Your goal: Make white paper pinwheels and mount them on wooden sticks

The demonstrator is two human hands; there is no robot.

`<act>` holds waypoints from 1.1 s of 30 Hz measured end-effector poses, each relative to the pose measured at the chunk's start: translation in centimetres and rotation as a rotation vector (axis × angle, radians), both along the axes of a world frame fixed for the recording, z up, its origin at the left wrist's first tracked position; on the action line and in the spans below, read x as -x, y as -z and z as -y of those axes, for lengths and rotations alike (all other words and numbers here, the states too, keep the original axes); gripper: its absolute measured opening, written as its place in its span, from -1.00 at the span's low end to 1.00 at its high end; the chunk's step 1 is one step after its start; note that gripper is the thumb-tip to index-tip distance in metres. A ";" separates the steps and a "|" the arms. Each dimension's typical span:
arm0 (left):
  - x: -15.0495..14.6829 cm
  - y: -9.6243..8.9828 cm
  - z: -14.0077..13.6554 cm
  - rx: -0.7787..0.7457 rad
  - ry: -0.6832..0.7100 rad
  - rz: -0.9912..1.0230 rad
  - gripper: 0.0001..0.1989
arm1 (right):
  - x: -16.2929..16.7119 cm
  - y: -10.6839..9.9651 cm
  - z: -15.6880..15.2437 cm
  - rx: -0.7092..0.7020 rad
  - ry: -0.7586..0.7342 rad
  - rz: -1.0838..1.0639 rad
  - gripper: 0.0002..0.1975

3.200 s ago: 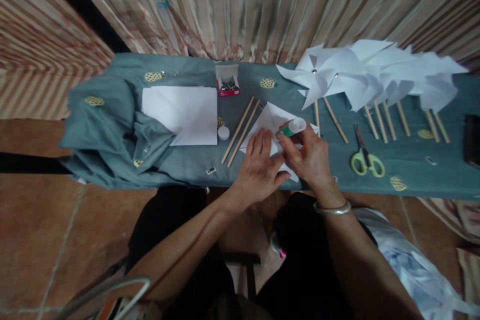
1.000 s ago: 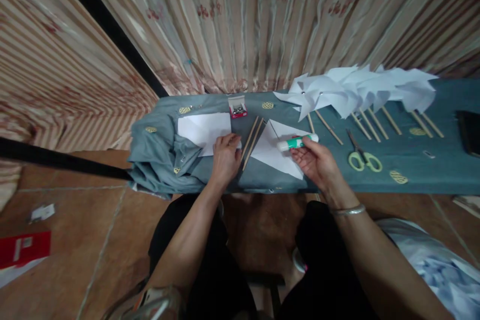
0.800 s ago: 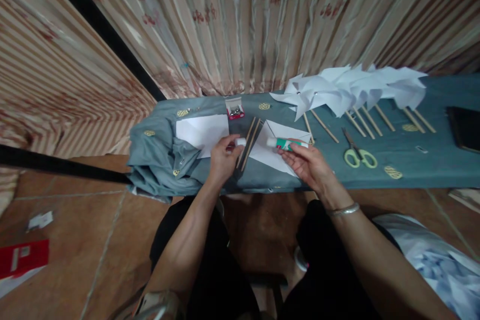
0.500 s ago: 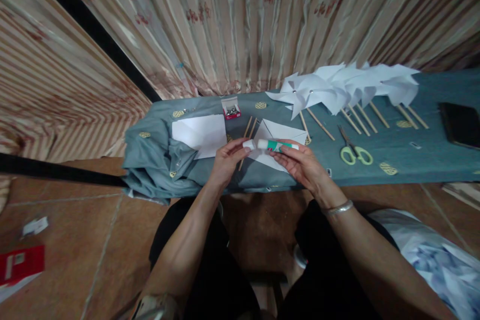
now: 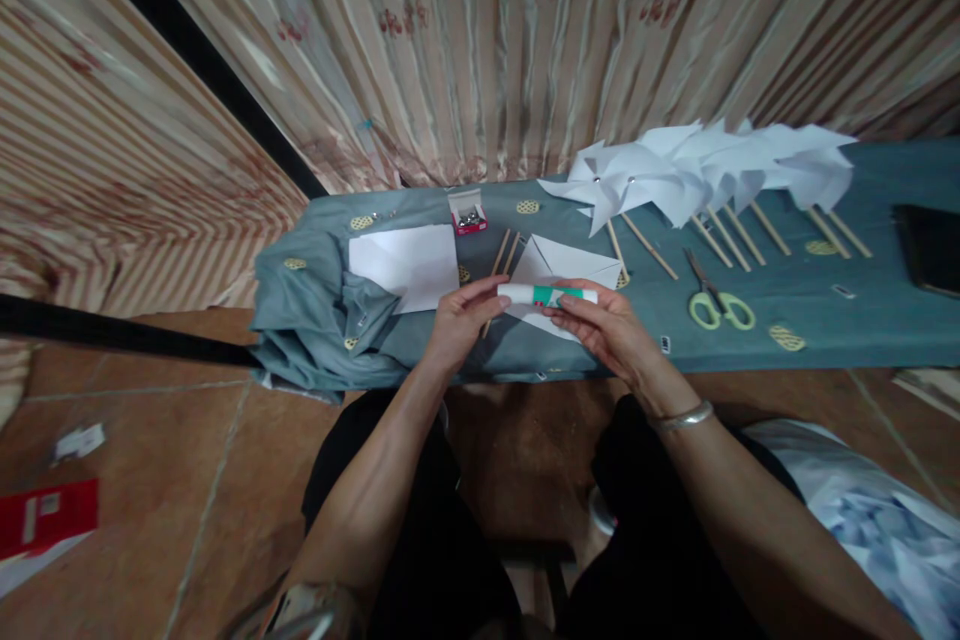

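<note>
A white and green glue stick lies level between my two hands, above the front of the table. My right hand is closed round its body. At the other end, my left hand pinches the white cap, which meets the body with no gap showing. Below the glue stick is a creased white paper square, partly covered by it and my right hand. Two wooden sticks lie beside the paper, near my left fingertips.
A stack of white paper and a small red box of metal pins are at the left. Several paper pinwheels lie along the back right, with green-handled scissors in front. A dark phone-like object sits far right.
The cap in my left hand and the glue stick in my right have come together; a gap showed between them before. The view has shifted slightly.
</note>
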State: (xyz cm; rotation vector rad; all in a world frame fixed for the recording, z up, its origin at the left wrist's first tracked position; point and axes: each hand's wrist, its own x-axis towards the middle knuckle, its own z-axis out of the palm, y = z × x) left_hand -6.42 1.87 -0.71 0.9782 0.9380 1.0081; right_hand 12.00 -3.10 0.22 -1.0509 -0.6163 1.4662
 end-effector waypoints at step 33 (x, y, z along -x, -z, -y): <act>1.4 0.2 -3.1 -0.439 -0.268 -0.794 -0.80 | -2.6 0.8 0.8 0.002 0.000 0.200 -0.58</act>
